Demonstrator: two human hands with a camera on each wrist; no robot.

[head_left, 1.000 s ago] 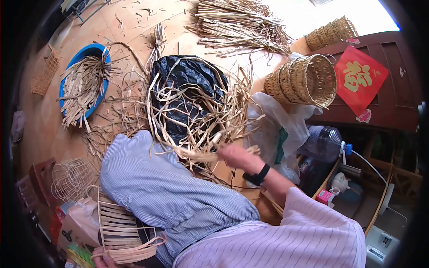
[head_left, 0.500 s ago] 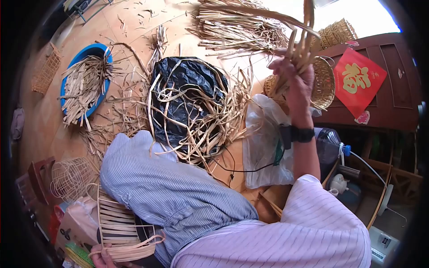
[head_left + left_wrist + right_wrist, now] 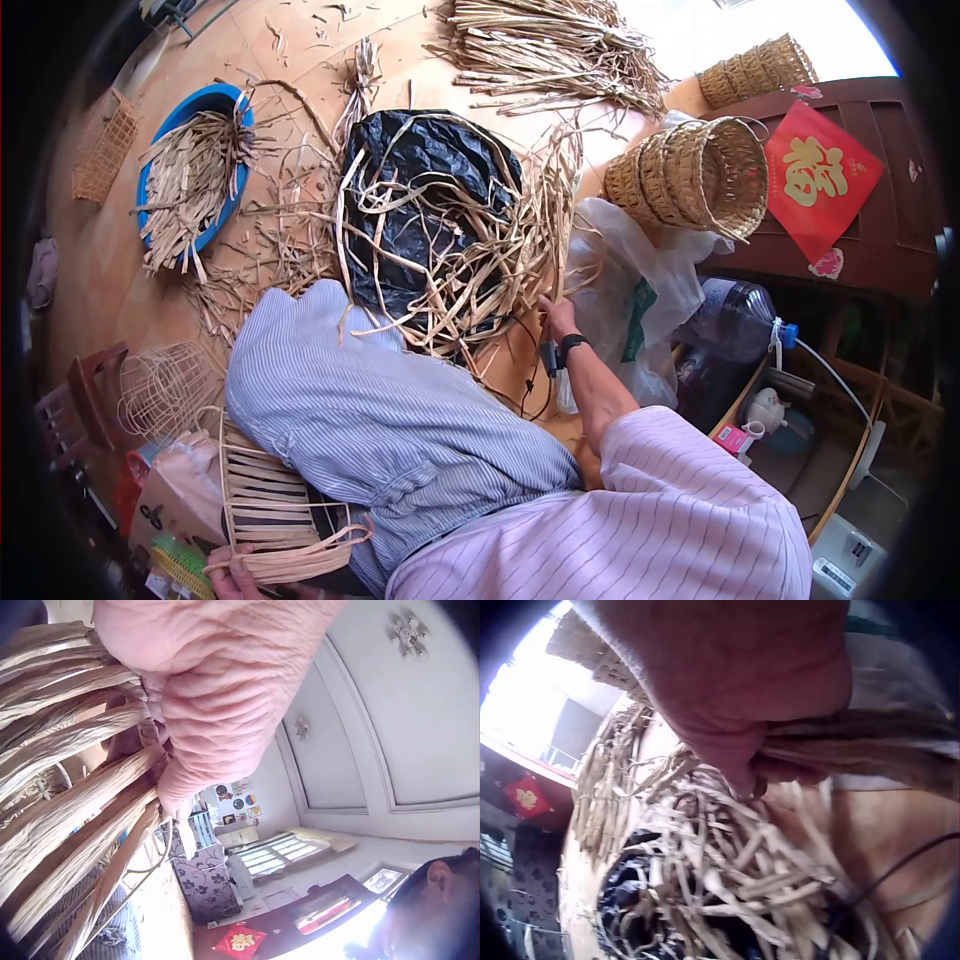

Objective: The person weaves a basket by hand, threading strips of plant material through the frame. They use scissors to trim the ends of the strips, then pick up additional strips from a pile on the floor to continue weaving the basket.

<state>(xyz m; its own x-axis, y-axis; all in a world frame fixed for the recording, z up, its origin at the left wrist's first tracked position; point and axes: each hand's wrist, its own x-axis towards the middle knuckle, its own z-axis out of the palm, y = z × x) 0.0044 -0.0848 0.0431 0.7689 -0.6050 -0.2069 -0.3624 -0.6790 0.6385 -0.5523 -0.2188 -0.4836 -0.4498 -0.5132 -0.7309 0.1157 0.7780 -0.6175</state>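
Note:
At the lower left of the head view, my left hand [image 3: 235,578] grips the edge of a slatted frame [image 3: 262,482] wrapped with pale dried plant strips. The left wrist view shows the fingers curled over that edge, with flat strips [image 3: 67,761] fanning out from it. My right hand [image 3: 560,318] is at the right side of a loose heap of dried strips [image 3: 490,250] lying on a black plastic bag [image 3: 400,150]. Seen from the right wrist, it holds a few long brown dried strips [image 3: 877,750] in its curled fingers.
A blue basin [image 3: 240,185] with more strips stands at the left. Woven baskets [image 3: 640,185] stand at the right, beside a clear plastic bag [image 3: 660,260] and a large water bottle [image 3: 725,320]. A thick bundle of stalks [image 3: 540,50] lies at the back.
My right hand swept from the front of the heap up high over the baskets with strips in it, then came down to the heap's right side. The left hand keeps its place on the frame.

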